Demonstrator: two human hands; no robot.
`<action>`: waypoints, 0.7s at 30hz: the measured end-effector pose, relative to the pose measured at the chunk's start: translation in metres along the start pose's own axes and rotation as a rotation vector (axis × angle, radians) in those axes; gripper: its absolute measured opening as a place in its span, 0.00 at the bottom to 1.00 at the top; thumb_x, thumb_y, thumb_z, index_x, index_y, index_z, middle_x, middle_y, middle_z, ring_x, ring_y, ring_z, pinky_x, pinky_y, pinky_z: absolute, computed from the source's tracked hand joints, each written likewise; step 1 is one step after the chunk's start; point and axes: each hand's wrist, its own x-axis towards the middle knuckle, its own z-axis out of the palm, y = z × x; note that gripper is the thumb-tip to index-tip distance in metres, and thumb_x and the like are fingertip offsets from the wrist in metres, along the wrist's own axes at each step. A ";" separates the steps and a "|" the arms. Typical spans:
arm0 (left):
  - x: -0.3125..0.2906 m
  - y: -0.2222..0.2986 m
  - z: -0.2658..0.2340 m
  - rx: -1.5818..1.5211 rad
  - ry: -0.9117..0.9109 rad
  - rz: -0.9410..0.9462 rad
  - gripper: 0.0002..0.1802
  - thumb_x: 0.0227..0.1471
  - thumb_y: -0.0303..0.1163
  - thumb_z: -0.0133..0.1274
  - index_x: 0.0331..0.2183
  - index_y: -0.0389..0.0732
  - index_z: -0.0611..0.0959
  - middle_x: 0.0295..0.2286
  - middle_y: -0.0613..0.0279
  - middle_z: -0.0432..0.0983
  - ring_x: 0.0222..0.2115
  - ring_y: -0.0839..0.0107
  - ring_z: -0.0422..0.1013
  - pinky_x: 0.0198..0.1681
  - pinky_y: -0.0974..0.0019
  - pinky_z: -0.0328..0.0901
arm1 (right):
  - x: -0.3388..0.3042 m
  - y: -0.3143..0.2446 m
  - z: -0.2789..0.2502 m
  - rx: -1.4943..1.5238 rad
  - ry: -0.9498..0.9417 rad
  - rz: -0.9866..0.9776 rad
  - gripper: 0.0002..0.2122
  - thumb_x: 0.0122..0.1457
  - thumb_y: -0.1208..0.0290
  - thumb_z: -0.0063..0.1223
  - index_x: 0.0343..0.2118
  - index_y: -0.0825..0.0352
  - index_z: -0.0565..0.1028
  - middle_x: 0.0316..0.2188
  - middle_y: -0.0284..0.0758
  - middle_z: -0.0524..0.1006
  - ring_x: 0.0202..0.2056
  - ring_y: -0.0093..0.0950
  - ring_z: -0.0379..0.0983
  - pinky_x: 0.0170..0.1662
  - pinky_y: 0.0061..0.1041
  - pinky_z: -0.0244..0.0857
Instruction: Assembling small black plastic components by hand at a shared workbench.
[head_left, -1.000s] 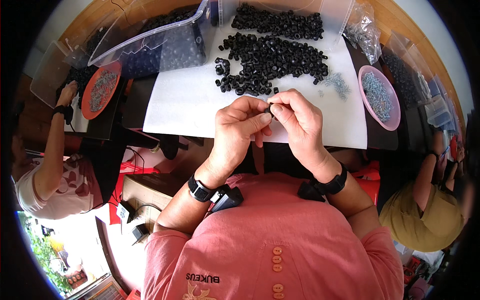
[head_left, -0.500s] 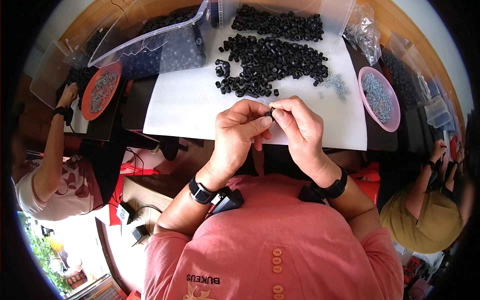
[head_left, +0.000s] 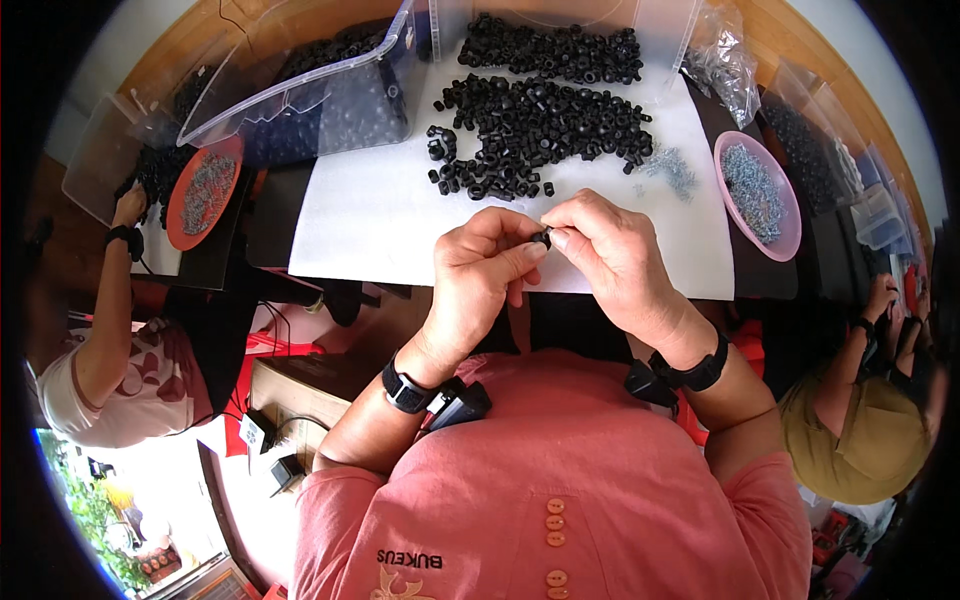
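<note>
Head view: left hand (head_left: 487,272) and right hand (head_left: 608,258) meet over the near edge of the white sheet (head_left: 370,215), fingertips closed together on one small black ring part (head_left: 543,238). Both thumbs and forefingers are pinched tight on it; whether a screw is already in it I cannot tell, the part is mostly hidden by fingers.

Change over the last second: barely any. The hands stay in the same spot, the right-hand fingers have crept slightly round the part, and the pinch has not let go. Judgement: fitting work on this single piece is ongoing, nothing set down yet.

Supply: pile of black ring parts (head_left: 535,125) lies on the sheet well beyond the hands, a second heap (head_left: 555,48) behind it. Loose small screws (head_left: 668,170) sit at the pile's right edge, near the pink dish of screws (head_left: 758,195). Clear plastic bin (head_left: 310,95) with more black parts stands tilted at the sheet's far left corner.

Sides: a co-worker's hand (head_left: 128,205) on the left reaches by an orange dish of screws (head_left: 203,190); another person's hands work at far right, details too small.
</note>
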 end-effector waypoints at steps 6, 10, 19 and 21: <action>0.001 0.000 0.000 0.009 -0.008 0.010 0.05 0.54 0.19 0.55 0.36 0.33 0.79 0.24 0.64 0.76 0.21 0.81 0.71 0.18 0.80 0.64 | 0.004 -0.001 -0.004 -0.093 -0.034 -0.052 0.05 0.52 0.83 0.51 0.31 0.68 0.72 0.26 0.40 0.75 0.28 0.42 0.75 0.29 0.36 0.68; 0.001 0.000 0.000 -0.011 0.005 0.000 0.05 0.54 0.19 0.55 0.36 0.33 0.80 0.24 0.64 0.76 0.20 0.81 0.71 0.18 0.80 0.64 | 0.005 -0.006 -0.008 -0.111 -0.102 -0.035 0.06 0.54 0.85 0.50 0.34 0.72 0.73 0.27 0.40 0.75 0.28 0.37 0.74 0.31 0.30 0.67; 0.001 -0.003 0.001 -0.022 0.033 0.023 0.05 0.54 0.19 0.55 0.35 0.33 0.79 0.23 0.64 0.76 0.20 0.82 0.71 0.17 0.80 0.63 | 0.002 -0.015 0.013 -0.380 0.076 -0.123 0.04 0.50 0.82 0.52 0.30 0.68 0.72 0.24 0.39 0.75 0.26 0.39 0.75 0.27 0.33 0.68; 0.001 -0.002 0.001 -0.027 0.032 0.016 0.05 0.54 0.19 0.55 0.35 0.33 0.79 0.23 0.64 0.76 0.20 0.82 0.71 0.17 0.80 0.63 | 0.002 -0.012 0.012 -0.179 0.072 -0.013 0.04 0.51 0.83 0.52 0.30 0.69 0.71 0.24 0.39 0.75 0.26 0.37 0.75 0.27 0.31 0.68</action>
